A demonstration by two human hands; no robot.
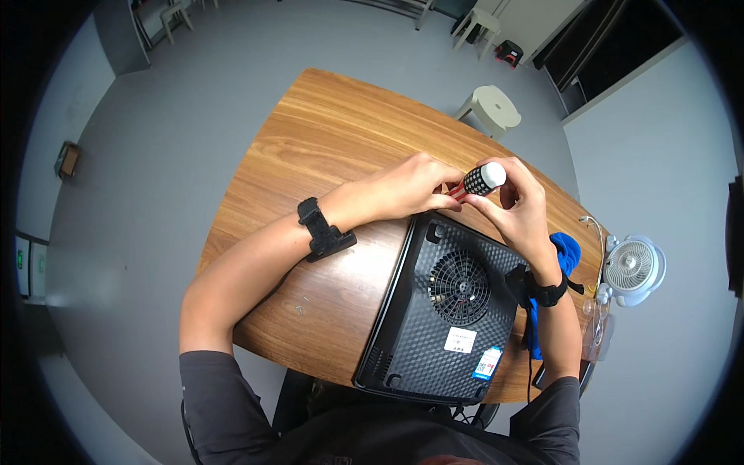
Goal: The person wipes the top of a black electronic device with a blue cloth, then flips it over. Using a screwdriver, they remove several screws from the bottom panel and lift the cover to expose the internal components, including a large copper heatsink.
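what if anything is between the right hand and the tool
Nothing visible: the right hand holds the tool directly. The left hand is at its red end, where fingers hide the tip.

From here I can't see the lower end of the tool (483,180); the left hand (399,190) covers it, and I can't tell what its fingertips pinch. The right forearm (559,333) blocks my view of the middle of the blue cloth (567,249). The slivers (300,309) on the surface (333,116) are too tiny for me to identify, and I can't read the white label (461,339). My view's dark rim cuts off a black object (735,236).
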